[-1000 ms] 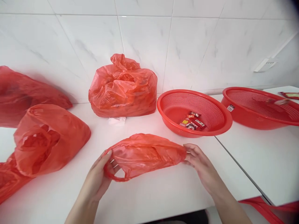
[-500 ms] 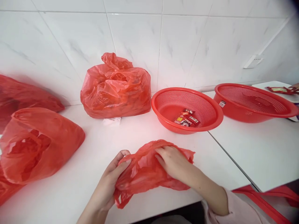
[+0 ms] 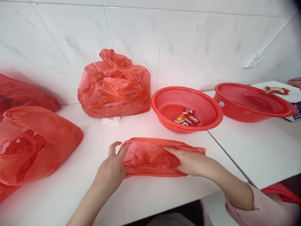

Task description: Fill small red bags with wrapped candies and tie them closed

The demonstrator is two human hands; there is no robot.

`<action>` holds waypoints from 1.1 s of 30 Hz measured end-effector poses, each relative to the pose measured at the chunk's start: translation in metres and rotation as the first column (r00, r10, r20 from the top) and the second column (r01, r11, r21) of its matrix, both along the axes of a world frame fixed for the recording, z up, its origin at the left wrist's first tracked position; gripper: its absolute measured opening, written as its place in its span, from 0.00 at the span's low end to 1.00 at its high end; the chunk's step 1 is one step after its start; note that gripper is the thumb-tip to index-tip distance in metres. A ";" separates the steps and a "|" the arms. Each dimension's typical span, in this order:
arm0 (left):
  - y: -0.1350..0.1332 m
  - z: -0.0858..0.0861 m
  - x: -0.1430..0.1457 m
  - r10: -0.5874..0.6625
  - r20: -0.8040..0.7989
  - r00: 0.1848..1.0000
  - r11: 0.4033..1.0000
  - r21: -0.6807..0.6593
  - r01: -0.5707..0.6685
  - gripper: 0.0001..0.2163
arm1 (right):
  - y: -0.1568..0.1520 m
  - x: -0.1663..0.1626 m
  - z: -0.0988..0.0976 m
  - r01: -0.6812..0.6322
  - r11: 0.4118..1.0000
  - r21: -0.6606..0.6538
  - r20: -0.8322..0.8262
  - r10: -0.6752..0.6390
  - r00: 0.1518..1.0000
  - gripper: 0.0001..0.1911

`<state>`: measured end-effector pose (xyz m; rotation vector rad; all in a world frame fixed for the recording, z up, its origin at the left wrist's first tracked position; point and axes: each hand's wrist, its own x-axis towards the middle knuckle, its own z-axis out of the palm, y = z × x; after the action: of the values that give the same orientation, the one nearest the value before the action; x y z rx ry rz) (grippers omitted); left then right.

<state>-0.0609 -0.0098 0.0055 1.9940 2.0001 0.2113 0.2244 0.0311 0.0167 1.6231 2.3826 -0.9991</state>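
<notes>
A thin red plastic bag (image 3: 150,157) lies on the white table in front of me, its mouth spread wide and facing up. My left hand (image 3: 112,171) is at the bag's left end with fingers apart, some of them touching the rim. Into the right side of the opening reaches my right hand (image 3: 191,160); its thumb and fingers are spread against the plastic, with some fingertips hidden. Just behind the bag stands a red mesh basket (image 3: 162,121), where several small wrapped snacks (image 3: 188,120) lie at the bottom.
A full red bag (image 3: 115,94) stands against the tiled wall, and more red bags (image 3: 54,141) sit at left. A second red basket (image 3: 244,113) is at right, near a white scale (image 3: 261,84) bearing a red packet (image 3: 277,91). Another person's hand (image 3: 295,82) shows there.
The crumpled bag has been spread into a wide, open shape. My left fingers have parted from their pinch, and my right hand has shifted right. At far right, the other person's hand is off the packet.
</notes>
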 end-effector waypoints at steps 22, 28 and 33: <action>0.031 0.023 0.028 -0.164 0.684 0.711 0.944 -0.100 0.314 0.28 | 0.145 0.047 0.036 -0.008 0.972 0.233 0.424 -0.094 0.901 0.33; 0.031 0.010 0.017 -0.046 0.797 0.602 0.944 -0.161 0.286 0.25 | 0.152 0.054 0.029 0.028 0.958 0.284 0.350 -0.131 0.927 0.27; 0.029 0.011 0.014 0.050 0.842 0.538 0.954 -0.199 0.223 0.27 | 0.141 0.057 0.063 0.201 0.873 0.444 0.046 -0.246 0.968 0.29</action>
<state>-0.0472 0.0191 0.0170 1.3602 1.1871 0.6788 0.2814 0.1719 0.0792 2.0794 2.5171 -0.3955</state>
